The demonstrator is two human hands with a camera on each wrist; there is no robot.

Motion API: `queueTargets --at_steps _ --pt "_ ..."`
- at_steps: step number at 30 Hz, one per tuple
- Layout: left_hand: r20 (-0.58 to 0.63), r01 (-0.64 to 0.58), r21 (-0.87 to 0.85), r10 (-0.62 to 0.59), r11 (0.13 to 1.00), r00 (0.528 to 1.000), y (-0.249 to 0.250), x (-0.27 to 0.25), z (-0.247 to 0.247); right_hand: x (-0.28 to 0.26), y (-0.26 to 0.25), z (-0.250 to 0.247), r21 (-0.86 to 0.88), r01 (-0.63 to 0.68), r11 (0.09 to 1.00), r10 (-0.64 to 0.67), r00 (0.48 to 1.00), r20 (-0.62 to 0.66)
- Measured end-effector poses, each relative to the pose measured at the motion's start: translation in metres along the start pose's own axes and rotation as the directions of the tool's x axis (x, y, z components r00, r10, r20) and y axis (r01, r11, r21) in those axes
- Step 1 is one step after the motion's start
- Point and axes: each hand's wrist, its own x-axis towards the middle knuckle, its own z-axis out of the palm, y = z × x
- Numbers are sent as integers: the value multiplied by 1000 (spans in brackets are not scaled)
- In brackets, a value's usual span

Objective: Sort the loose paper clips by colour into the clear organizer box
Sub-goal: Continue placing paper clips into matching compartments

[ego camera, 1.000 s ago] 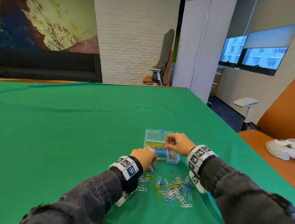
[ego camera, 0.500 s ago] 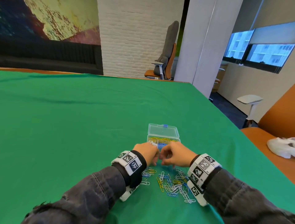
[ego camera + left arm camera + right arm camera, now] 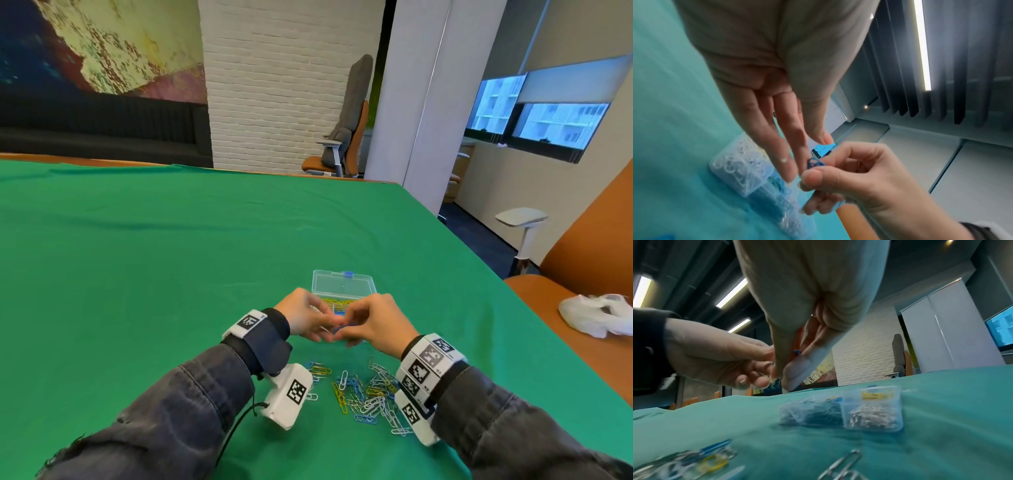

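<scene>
Just in front of the clear organizer box (image 3: 342, 285), my two hands meet above the green cloth. My right hand (image 3: 346, 331) pinches a blue paper clip (image 3: 339, 329) between thumb and forefinger; the left wrist view shows that clip (image 3: 815, 163) clearly. My left hand (image 3: 327, 325) reaches to it with nearly straight fingers (image 3: 785, 155) that touch or almost touch the clip, the thumb held apart. The box (image 3: 871, 410) stands with its lid back and holds yellow, blue and silver clips in separate compartments. Loose mixed clips (image 3: 366, 394) lie between my wrists.
The green table (image 3: 171, 274) stretches far and left of the box. Its right edge runs close to an orange seat with a white crumpled bag (image 3: 599, 315). A few loose clips (image 3: 694, 459) lie near my right wrist.
My right hand came back from over the box and my left hand lifted off the pile. They now meet in front of the box around a blue clip.
</scene>
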Motion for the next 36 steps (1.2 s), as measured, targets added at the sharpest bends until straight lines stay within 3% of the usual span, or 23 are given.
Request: queueTargets --at_steps 3,6,8,12,17,21,25,31,36 --pt "-24 7 -88 -9 996 1000 3 2 -8 13 3 -9 -64 -40 997 36 998 -55" --pt "-47 31 95 -27 995 999 4 2 -24 35 9 -21 -161 -93 983 73 990 -124" --pt "7 60 246 -64 967 998 5 -1 -35 47 14 -23 -219 -131 967 103 986 -132" --pt "144 71 310 -121 948 982 12 -8 -46 54 16 -17 -322 -151 935 139 989 -58" --pt "50 88 449 -123 889 991 15 -10 -60 43 6 -11 -359 -79 930 67 997 -47" --pt "-54 153 639 -154 754 987 11 -11 -67 25 -10 13 -387 123 914 -41 976 214" --pt "-54 175 652 -185 738 981 9 -11 -66 16 -16 40 -395 168 903 27 897 441" --pt "-6 142 656 -184 741 983 13 -11 -59 18 -10 42 -423 134 896 68 901 429" --pt "102 105 710 -249 696 963 11 -12 -36 15 -4 23 -381 82 921 43 950 310"
